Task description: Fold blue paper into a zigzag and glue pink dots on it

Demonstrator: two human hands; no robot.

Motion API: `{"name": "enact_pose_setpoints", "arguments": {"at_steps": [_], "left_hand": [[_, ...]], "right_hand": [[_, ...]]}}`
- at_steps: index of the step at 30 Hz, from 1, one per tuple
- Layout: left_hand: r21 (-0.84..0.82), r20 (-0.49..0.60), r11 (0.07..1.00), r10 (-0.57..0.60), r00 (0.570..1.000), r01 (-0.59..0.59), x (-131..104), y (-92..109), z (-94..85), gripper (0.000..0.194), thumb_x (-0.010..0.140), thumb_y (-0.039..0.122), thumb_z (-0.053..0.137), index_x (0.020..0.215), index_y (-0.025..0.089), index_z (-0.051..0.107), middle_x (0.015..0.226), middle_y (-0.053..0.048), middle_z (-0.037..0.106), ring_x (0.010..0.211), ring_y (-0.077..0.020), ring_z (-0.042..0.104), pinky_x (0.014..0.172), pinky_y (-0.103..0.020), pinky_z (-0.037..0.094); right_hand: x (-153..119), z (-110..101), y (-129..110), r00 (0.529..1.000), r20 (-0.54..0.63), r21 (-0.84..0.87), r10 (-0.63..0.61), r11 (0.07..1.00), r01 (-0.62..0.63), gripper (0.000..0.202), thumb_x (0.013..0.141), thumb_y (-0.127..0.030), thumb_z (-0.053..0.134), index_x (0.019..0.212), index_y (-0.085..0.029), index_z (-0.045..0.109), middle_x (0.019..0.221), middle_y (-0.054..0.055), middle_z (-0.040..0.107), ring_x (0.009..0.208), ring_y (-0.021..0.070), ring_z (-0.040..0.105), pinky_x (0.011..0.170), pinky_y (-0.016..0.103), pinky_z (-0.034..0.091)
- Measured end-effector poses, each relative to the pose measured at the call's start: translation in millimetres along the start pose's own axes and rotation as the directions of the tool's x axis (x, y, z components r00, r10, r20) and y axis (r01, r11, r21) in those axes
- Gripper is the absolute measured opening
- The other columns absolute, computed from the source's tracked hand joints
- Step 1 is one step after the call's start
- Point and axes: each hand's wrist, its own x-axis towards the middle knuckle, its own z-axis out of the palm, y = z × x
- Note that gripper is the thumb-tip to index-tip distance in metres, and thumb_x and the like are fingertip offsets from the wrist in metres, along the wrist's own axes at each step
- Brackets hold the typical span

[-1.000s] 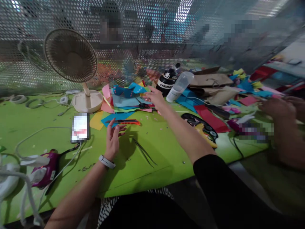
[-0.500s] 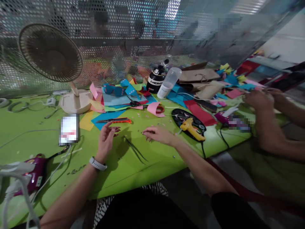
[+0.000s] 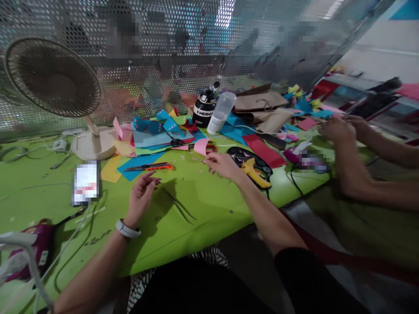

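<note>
My left hand [image 3: 141, 196] is over the green table, palm inward, with loosely curled fingers set apart and nothing visible in them. Just behind it lies an orange utility knife [image 3: 152, 166], blade out to the left. A pair of dark tweezers [image 3: 180, 205] rests on the table between my hands. My right hand [image 3: 223, 165] is stretched out, its bent fingers apart and nothing visible in them. Its fingertips are close to a curled pink paper strip [image 3: 200, 146] and red-handled scissors [image 3: 211, 147]. Beside that wrist sits a yellow glue gun [image 3: 253, 173] on a black tray [image 3: 236, 153].
Coloured paper sheets [image 3: 150, 138], black scissors [image 3: 176, 141], a black jar [image 3: 204, 109] and a clear bottle [image 3: 221, 115] stand or lie behind. A fan [image 3: 94, 144] and phone [image 3: 85, 181] are at left. Another person's hands [image 3: 338, 128] work at right.
My right hand has moved forward, away from the tweezers and closer to the pink strip. My left hand keeps about the same pose. The whole view has shifted somewhat to the right.
</note>
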Motion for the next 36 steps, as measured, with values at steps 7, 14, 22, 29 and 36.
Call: {"name": "enact_pose_setpoints", "arguments": {"at_steps": [7,14,22,29,36], "left_hand": [[-0.008,0.026,1.000,-0.017,1.000,0.018,-2.5,-0.1,1.7,0.034,0.084,0.037,0.065,0.113,0.018,0.064,0.102,-0.009,0.072,0.093,-0.0198,0.068,0.085,-0.038,0.055],[-0.022,0.053,1.000,-0.021,0.998,0.022,-5.8,-1.4,2.1,0.034,0.083,0.035,0.065,0.112,0.017,0.064,0.101,-0.010,0.072,0.093,-0.0199,0.068,0.086,-0.037,0.054],[-0.001,0.058,1.000,-0.026,0.998,0.027,-7.2,-1.0,3.5,0.032,0.085,0.033,0.063,0.112,0.017,0.064,0.100,-0.009,0.072,0.091,-0.0190,0.068,0.084,-0.034,0.053],[0.034,0.085,0.999,-0.028,0.996,0.025,-7.3,-3.6,2.2,0.033,0.087,0.033,0.060,0.115,0.016,0.062,0.102,-0.010,0.072,0.094,-0.0195,0.068,0.084,-0.034,0.053],[0.061,0.095,0.998,-0.035,0.995,0.030,-7.4,-3.7,2.2,0.033,0.088,0.032,0.058,0.116,0.015,0.061,0.102,-0.009,0.071,0.094,-0.0188,0.067,0.083,-0.033,0.053]], "right_hand": [[22.2,26.8,-26.3,0.982,0.146,-0.195,-0.123,0.969,0.150,0.014,0.087,-0.032,0.061,0.086,-0.020,0.067,0.081,0.005,0.073,0.069,0.0178,0.069,0.063,0.028,0.051],[43.2,77.9,-60.5,0.929,0.276,-0.411,-0.248,0.843,0.347,0.050,0.084,-0.040,0.068,0.126,-0.015,0.059,0.135,0.016,0.055,0.125,0.0306,0.051,0.100,0.042,0.043],[54.7,95.4,-65.0,0.909,0.331,-0.470,-0.253,0.791,0.391,0.028,0.092,-0.017,0.054,0.117,-0.014,0.065,0.114,0.013,0.064,0.107,0.0248,0.060,0.092,0.037,0.046],[59.0,101.1,-58.0,0.942,0.248,-0.476,-0.227,0.818,0.322,0.027,0.094,-0.021,0.050,0.116,-0.016,0.066,0.113,0.011,0.065,0.100,0.0216,0.062,0.086,0.032,0.047],[59.7,102.8,-52.4,0.973,0.146,-0.513,-0.176,0.828,0.227,0.025,0.093,-0.025,0.052,0.112,-0.017,0.067,0.110,0.011,0.066,0.097,0.0236,0.063,0.081,0.033,0.048]]}}
